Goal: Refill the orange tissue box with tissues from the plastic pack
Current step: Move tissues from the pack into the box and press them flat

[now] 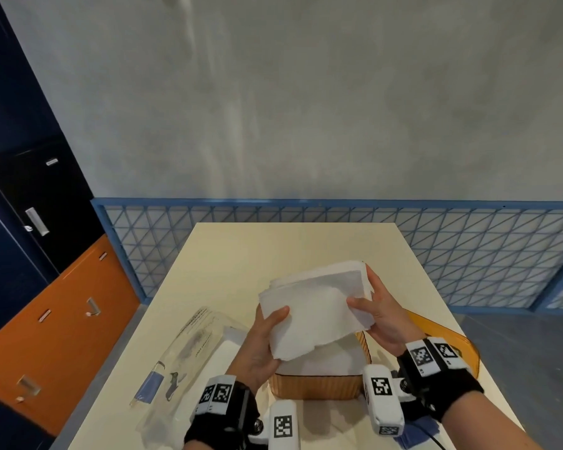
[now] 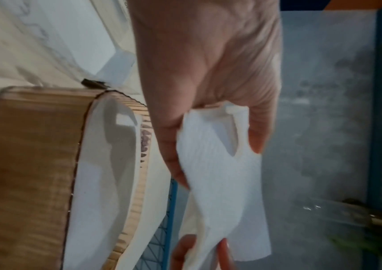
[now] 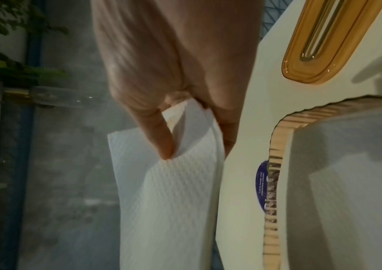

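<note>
Head view, step: the left hand and right hand each grip one end of the white stack of paper tissues, held just above the open orange ribbed tissue box.
Head view, next move: judged, lower the stack level into the box.
Head view, surroundings: clear plastic pack left of the box; amber lid right of it.
Left wrist view: fingers curl around the stack's edge.
Right wrist view: thumb and fingers pinch the stack; nothing blocks the box opening.
</note>
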Action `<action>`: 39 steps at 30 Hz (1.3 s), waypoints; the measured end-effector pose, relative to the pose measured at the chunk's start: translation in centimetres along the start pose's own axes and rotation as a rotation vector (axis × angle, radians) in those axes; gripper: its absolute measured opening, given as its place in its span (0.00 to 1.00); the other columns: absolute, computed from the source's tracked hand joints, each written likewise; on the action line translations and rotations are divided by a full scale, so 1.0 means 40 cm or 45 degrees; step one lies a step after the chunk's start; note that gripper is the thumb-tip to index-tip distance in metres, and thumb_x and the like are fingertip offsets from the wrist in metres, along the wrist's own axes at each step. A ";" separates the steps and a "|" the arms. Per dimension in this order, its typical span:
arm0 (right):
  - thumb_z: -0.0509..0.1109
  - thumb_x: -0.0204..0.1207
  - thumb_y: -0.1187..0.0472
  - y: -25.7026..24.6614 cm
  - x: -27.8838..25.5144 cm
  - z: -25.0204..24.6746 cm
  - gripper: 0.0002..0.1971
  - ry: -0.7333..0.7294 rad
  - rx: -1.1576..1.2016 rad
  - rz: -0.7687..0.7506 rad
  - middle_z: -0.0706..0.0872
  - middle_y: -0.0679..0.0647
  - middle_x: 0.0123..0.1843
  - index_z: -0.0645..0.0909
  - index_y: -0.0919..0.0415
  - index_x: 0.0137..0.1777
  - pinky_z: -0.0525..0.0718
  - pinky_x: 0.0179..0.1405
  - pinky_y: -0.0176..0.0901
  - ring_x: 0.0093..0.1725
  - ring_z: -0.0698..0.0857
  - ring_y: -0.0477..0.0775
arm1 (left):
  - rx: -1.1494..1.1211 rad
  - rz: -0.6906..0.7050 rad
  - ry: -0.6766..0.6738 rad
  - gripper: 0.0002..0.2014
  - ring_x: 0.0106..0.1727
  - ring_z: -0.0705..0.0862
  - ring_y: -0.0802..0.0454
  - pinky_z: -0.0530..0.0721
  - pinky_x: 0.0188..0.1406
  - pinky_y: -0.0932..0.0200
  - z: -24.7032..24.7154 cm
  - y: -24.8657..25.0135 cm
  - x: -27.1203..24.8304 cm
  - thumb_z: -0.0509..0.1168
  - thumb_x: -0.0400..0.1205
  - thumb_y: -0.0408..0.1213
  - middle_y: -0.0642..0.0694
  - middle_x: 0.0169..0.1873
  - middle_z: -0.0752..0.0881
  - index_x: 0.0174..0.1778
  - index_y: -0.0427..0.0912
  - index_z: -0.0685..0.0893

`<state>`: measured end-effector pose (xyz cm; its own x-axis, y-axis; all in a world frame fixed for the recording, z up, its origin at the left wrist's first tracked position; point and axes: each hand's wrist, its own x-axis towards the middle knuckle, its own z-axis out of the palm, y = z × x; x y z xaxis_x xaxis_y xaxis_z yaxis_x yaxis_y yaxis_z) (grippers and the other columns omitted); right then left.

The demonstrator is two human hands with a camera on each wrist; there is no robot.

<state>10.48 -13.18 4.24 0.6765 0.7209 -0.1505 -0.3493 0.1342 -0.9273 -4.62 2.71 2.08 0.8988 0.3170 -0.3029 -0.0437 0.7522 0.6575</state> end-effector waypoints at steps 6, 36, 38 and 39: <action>0.66 0.73 0.80 0.008 -0.032 -0.004 0.48 0.079 -0.113 0.027 0.70 0.50 0.68 0.53 0.32 0.79 0.82 0.58 0.57 0.66 0.73 0.53 | 0.018 0.159 0.162 0.28 0.57 0.84 0.44 0.85 0.46 0.47 0.023 0.029 -0.011 0.64 0.81 0.33 0.44 0.62 0.82 0.76 0.58 0.66; 0.64 0.77 0.71 -0.006 -0.025 -0.001 0.38 0.153 0.198 -0.140 0.84 0.46 0.54 0.57 0.40 0.81 0.89 0.45 0.46 0.54 0.84 0.52 | 0.947 0.720 0.051 0.25 0.58 0.82 0.52 0.83 0.59 0.54 0.055 0.006 -0.056 0.68 0.71 0.39 0.48 0.54 0.82 0.62 0.66 0.72; 0.57 0.81 0.73 -0.007 -0.024 0.000 0.34 0.158 0.219 -0.130 0.84 0.47 0.54 0.58 0.41 0.81 0.89 0.44 0.46 0.54 0.84 0.53 | 0.994 0.743 0.063 0.17 0.61 0.81 0.50 0.83 0.58 0.53 0.053 0.008 -0.050 0.70 0.72 0.39 0.49 0.56 0.80 0.55 0.58 0.78; 0.57 0.82 0.72 -0.008 -0.026 0.001 0.33 0.154 0.229 -0.127 0.84 0.47 0.54 0.58 0.41 0.81 0.89 0.44 0.45 0.55 0.84 0.53 | 1.026 0.756 0.088 0.14 0.63 0.79 0.48 0.82 0.58 0.54 0.053 0.009 -0.048 0.71 0.74 0.37 0.48 0.56 0.78 0.52 0.55 0.79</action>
<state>9.86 -13.95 4.73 0.7825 0.6126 -0.1110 -0.3794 0.3277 -0.8653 -5.43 1.13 4.37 0.7990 0.5658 0.2036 -0.1456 -0.1465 0.9784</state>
